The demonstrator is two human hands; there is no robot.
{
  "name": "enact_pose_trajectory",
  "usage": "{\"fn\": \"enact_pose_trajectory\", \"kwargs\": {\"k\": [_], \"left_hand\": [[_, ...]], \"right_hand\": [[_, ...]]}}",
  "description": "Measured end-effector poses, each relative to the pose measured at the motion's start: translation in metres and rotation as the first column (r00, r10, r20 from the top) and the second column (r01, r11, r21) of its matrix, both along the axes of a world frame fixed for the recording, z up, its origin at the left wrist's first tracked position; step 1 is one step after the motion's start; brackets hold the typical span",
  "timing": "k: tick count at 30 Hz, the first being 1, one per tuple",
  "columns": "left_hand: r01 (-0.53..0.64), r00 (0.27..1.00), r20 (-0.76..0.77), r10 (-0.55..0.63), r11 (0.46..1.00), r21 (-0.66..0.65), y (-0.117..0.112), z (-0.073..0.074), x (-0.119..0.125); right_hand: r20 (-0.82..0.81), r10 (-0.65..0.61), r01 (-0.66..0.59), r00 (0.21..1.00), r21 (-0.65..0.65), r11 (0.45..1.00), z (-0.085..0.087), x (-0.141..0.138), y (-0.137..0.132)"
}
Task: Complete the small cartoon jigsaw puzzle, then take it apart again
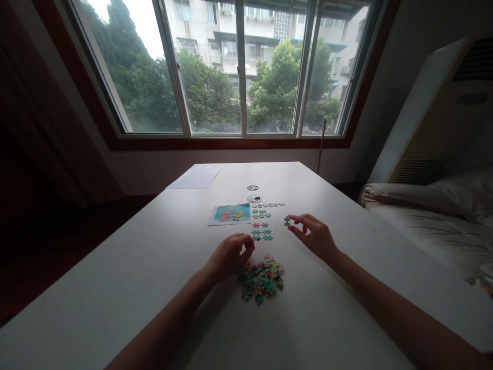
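Paper sheet (pixel 194 178) lay at white table's (pixel 115 293) far left, any writing too small for me to read. Remotely, I saw right hand (pixel 319 237) pinch green, knobbed puzzle piece (pixel 287 221) right of short piece rows (pixel 267 237). Left hand (pixel 230 255) curled beside multicoloured pile (pixel 265 281); whether gripping, I couldn't tell. Bright picture card (pixel 231 214) lay left of rows.

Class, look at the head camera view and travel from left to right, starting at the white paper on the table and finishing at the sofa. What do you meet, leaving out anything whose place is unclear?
White paper → printed picture → held puzzle piece → right hand → sofa.
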State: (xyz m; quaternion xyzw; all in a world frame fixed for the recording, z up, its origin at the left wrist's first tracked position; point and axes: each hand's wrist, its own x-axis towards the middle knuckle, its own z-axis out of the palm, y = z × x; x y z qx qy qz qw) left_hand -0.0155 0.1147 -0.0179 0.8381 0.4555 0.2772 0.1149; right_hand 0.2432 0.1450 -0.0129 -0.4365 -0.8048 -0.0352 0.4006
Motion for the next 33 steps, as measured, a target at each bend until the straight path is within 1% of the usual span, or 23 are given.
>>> {"fn": "enact_pose_trajectory", "kwargs": {"k": [4, 7, 9, 11, 16, 20, 25, 29, 33], "left_hand": [[0.021, 1.000, -0.020, -0.021, 1.000, 0.001, 0.000, 0.001, 0.001], [0.029, 0.999, -0.021, -0.029, 1.000, 0.012, 0.000, 0.002, 0.001], [0.030, 0.999, -0.022, -0.030, 0.999, 0.017, 0.000, 0.003, 0.000], [0.030, 0.999, -0.026, -0.029, 0.999, 0.020, 0.000, 0.003, -0.001], [0.018, 0.999, -0.031, -0.018, 1.000, 0.019, 0.001, 0.004, -0.003], [0.015, 1.000, -0.019, -0.015, 1.000, 0.009, 0.002, 0.003, -0.005], [0.007, 1.000, -0.028, -0.007, 1.000, -0.007, 0.002, 0.005, -0.007], [-0.006, 0.999, -0.033, 0.005, 1.000, -0.011, 0.001, 0.007, -0.007], [-0.008, 0.999, -0.037, 0.007, 1.000, -0.006, 0.001, 0.005, -0.008]], "right_hand": [[0.003, 0.003, -0.003, 1.000, -0.024, 1.000, 0.002, -0.002, -0.001], [0.021, 0.042, -0.039, 0.999, -0.133, 0.990, 0.002, -0.005, 0.005], [0.053, 0.071, -0.057, 0.996, -0.217, 0.975, 0.000, -0.007, 0.015], [0.086, 0.075, -0.049, 0.993, -0.273, 0.961, -0.002, -0.010, 0.030], [0.185, 0.027, 0.040, 0.982, -0.353, 0.935, -0.005, -0.018, 0.070], [0.235, -0.016, 0.109, 0.972, -0.388, 0.915, -0.003, -0.026, 0.096], [0.246, -0.038, 0.137, 0.969, -0.403, 0.905, -0.004, -0.033, 0.118], [0.256, -0.034, 0.143, 0.966, -0.418, 0.897, -0.007, -0.034, 0.125], [0.262, -0.023, 0.137, 0.965, -0.424, 0.895, -0.008, -0.031, 0.125]]}}
